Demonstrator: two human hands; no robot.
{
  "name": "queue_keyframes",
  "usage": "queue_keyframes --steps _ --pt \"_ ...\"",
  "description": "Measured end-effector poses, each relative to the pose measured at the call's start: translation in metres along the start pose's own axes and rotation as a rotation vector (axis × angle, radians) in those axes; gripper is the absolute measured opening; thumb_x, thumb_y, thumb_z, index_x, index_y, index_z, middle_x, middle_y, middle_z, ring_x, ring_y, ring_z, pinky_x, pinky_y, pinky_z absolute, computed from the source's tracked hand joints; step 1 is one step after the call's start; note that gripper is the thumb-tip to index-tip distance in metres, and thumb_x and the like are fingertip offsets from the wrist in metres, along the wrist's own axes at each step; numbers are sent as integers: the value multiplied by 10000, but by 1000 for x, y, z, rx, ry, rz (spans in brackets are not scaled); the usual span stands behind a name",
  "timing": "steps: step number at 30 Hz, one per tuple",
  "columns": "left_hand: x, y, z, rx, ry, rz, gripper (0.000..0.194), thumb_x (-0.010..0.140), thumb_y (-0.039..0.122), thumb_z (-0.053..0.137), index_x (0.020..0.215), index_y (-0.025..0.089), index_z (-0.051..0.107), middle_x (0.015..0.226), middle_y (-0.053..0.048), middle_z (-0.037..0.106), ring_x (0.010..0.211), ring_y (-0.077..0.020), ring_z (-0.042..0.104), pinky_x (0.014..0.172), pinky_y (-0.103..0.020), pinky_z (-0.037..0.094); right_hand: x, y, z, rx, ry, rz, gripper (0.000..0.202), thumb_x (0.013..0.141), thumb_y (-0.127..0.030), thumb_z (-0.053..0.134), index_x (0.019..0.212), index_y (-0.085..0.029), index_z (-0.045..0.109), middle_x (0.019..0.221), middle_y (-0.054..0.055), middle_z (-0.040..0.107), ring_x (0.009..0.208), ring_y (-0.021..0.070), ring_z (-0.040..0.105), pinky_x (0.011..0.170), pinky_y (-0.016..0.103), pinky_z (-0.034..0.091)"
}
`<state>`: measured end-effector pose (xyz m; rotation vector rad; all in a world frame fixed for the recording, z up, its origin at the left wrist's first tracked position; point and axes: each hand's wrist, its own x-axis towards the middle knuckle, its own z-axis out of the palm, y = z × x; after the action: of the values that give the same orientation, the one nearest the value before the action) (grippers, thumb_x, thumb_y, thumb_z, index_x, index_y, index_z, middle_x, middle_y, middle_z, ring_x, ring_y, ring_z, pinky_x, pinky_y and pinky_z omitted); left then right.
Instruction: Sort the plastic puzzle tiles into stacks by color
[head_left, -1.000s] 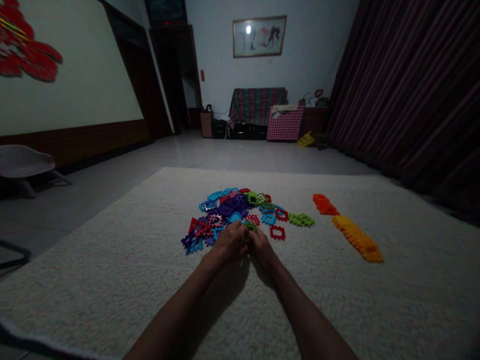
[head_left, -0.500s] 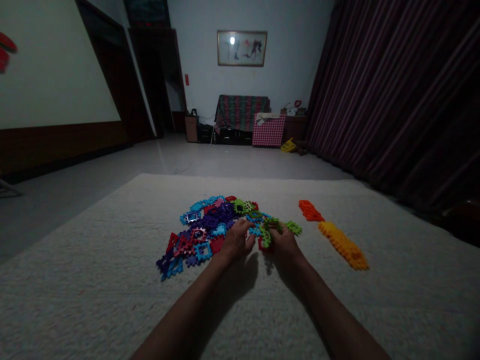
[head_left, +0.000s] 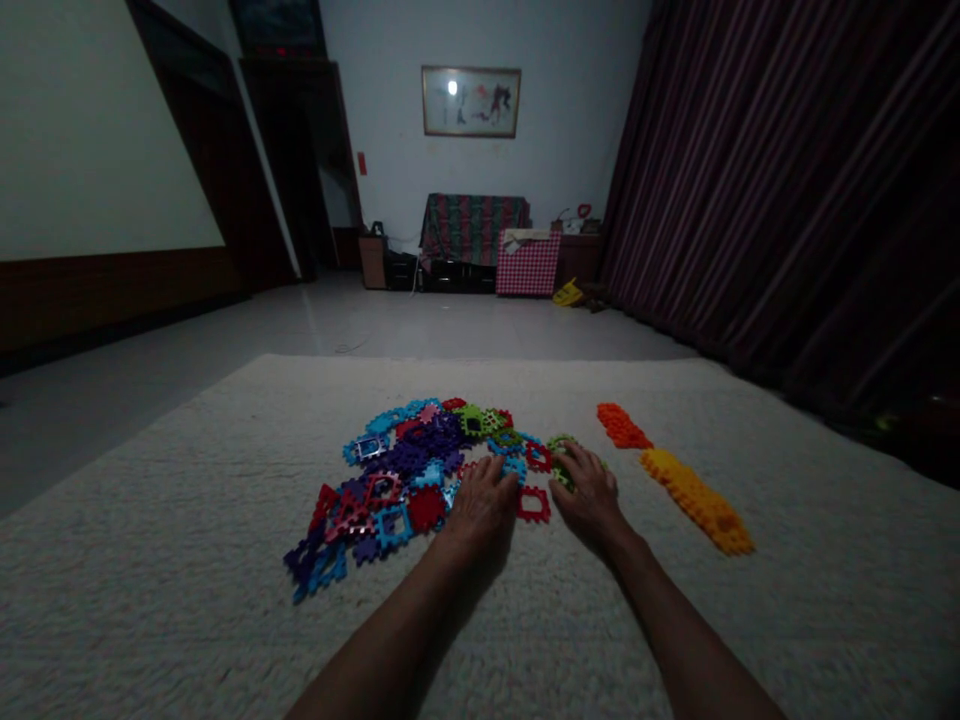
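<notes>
the right hand (head_left: 592, 495) lies palm down over green interlocking tiles (head_left: 561, 447), fingers spread on them. the left hand (head_left: 484, 500) rests, fingers loosely apart, at the near edge of the mixed tile pile (head_left: 405, 465) on the carpet (head_left: 187, 560). an orange group (head_left: 622, 427) and a yellow row (head_left: 697, 497) already lie sorted to the right; by the look of it, most tiles remain unsorted.
</notes>
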<state>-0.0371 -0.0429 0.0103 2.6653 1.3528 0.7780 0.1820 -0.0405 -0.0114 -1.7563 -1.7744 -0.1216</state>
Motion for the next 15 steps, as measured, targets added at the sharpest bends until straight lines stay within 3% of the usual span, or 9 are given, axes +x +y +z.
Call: queue_keyframes --steps 3,7,12,15 --pt "2 4 0 22 -111 32 274 983 226 469 1219 256 606 1384 -91 572 1313 -294 474 1067 -480 418 1 -4 0 -71 14 30 351 868 -273 545 1202 -262 655 1473 98 544 1311 321 482 1020 554 397" --pt "5 7 -12 87 -254 12 269 1011 225 386 1168 210 604 1257 -88 622 1174 -266 544 997 -438 449 11 -4 -4 -160 11 87 321 890 -244 536 1185 -236 661 1441 93 571 1278 300 498 996 503 413" --pt "19 8 -21 174 -341 41 247 997 217 397 1068 177 630 1108 -104 649 1047 -261 573 936 -416 449 23 -6 -7 -254 -27 66 286 897 -241 545 1151 -228 676 1427 93 588 1288 324 474 1005 529 383" --pt "30 4 -17 195 -310 119 231 982 248 434 1054 160 636 1064 -122 646 1029 -273 561 947 -434 430 26 -7 -5 -237 -69 6 317 904 -195 506 1176 -218 669 1408 105 599 1252 317 500 958 501 407"
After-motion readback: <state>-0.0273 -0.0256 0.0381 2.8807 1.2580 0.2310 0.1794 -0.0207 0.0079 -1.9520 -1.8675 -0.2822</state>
